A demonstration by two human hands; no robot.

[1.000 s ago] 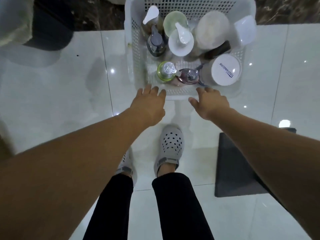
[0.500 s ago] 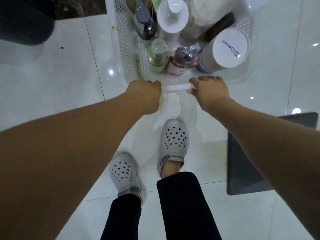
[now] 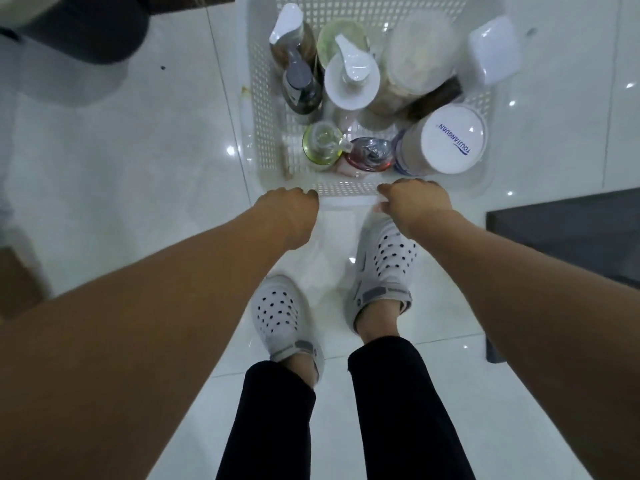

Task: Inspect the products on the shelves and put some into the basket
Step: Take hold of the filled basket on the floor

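We look down and see a white plastic basket with little holes [image 3: 266, 109] in the upper middle of the frame. It sits on a shiny white tile floor [image 3: 104, 174]. Our left hand [image 3: 289, 211] grips the near rim of the basket, with its fingers curled over the edge. Our right hand [image 3: 417, 204] grips the same rim, a bit to the right, and its fingers curl over too.

The basket is full of things. A big jar with a round white lid with blue letters [image 3: 452, 138] stands in the lower right part of the basket. Just left of it is a small red bottle with a shiny top [image 3: 369, 155]. Beside that is a small yellow-green glass bottle [image 3: 320, 145]. They look like they touch. Higher up stands a white pump bottle [image 3: 351, 79], and left of it a dark bottle with a grey pump [image 3: 299, 86]. A tall brown bottle with a white pump [image 3: 289, 36] is at the top left of the basket. A big pale round tub [image 3: 420, 53] is at the top right, with a white boxy container [image 3: 493, 51] at its right side.

Below the hands we see two white shoes with holes [image 3: 277, 315] and black trouser legs [image 3: 398, 410]. A dark grey mat [image 3: 571, 237] lies at the right edge. A dark round thing [image 3: 79, 26] sits in the upper left corner, too blurry to tell.
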